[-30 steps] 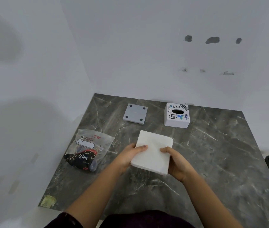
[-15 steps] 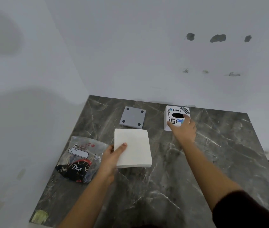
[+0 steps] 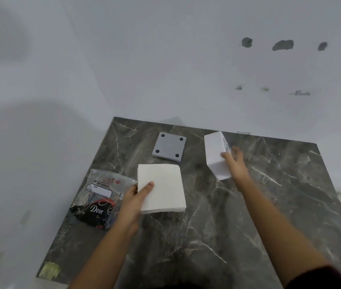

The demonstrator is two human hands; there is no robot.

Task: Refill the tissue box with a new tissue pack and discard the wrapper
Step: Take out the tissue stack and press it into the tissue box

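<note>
Right hand (image 3: pixel 235 163) grips one tissue box (image 3: pixel 216 155) (tilted); left hand (image 3: pixel 137 195) one tissue stack (image 3: pixel 162 187).

White walls (image 3: pixel 165 59); marble table (image 3: pixel 207 236)

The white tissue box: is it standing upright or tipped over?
Tipped. The tissue box is tilted in the right hand, its printed top face turned sideways to the right and a plain white side facing the camera.
</note>
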